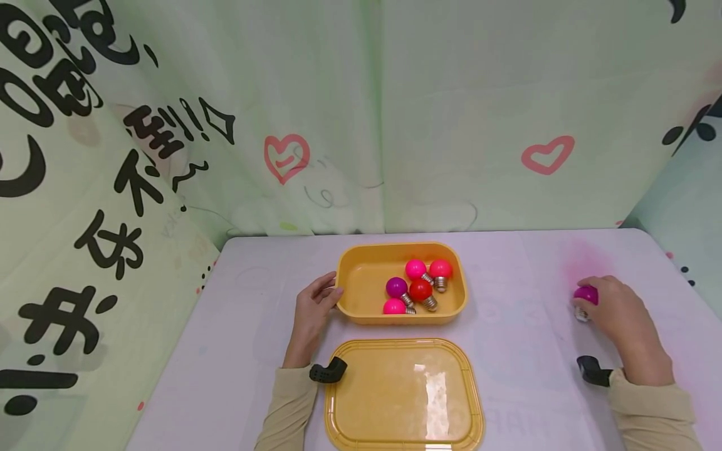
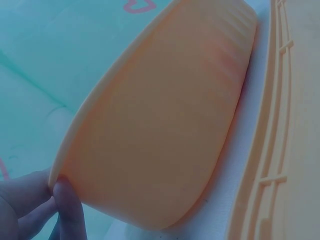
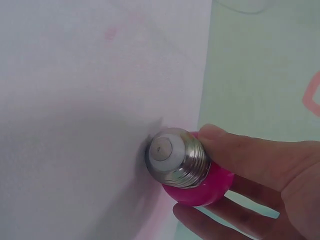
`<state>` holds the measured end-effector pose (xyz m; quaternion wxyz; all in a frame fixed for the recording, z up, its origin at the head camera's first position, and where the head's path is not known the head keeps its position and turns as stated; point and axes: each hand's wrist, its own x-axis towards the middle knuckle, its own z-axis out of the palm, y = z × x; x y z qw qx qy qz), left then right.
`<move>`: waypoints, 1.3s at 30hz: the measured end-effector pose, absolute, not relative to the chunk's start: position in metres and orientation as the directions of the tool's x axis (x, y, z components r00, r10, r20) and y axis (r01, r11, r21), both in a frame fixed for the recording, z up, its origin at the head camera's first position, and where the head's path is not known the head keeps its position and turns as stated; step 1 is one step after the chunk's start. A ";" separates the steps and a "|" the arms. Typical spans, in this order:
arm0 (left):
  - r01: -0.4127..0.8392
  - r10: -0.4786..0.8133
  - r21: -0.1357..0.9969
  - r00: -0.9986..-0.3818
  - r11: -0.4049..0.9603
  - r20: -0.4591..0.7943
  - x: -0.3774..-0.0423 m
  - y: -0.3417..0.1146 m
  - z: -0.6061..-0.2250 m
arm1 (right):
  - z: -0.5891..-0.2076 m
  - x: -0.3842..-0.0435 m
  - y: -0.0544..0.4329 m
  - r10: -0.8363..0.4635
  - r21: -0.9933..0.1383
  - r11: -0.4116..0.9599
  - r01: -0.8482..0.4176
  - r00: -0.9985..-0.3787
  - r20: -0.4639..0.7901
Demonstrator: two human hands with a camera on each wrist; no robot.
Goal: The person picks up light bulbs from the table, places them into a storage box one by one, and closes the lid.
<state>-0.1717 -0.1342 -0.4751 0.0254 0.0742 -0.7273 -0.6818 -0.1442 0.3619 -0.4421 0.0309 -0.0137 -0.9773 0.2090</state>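
Observation:
My left hand (image 1: 316,307) pinches the left rim of a yellow plastic container (image 1: 361,294) between thumb and fingers; the left wrist view shows the container's outer wall (image 2: 140,140) close up. Inside it lie several small light bulbs with screw bases, among them a purple bulb (image 1: 397,287) and a red bulb (image 1: 420,290). Far to the right, my right hand (image 1: 623,313) holds a magenta light bulb (image 1: 588,294) by its coloured globe. In the right wrist view the bulb's silver screw base (image 3: 175,157) faces the camera, close over the table.
A yellow lid (image 1: 389,394) lies flat in front of the container, near the table's front. Pale cloth (image 1: 468,125) with printed hearts and black lettering hangs behind and beside the white table (image 1: 524,351). Black wrist mounts (image 1: 328,371) sit by both sleeves.

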 end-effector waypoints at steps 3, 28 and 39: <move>-0.072 -0.150 0.995 -0.987 0.074 -0.061 -0.172 -0.133 -0.475 | -0.440 -0.144 0.359 0.044 -0.415 0.909 0.019 -0.998 0.051; -0.098 -0.143 0.993 -0.986 0.061 -0.089 -0.171 -0.135 -0.474 | -0.404 -0.149 0.298 -0.036 -0.500 0.862 -0.081 -0.995 0.098; -0.093 -0.147 0.993 -0.986 0.068 -0.082 -0.170 -0.134 -0.474 | -0.392 -0.149 0.266 -0.084 -0.510 0.847 -0.149 -0.985 0.148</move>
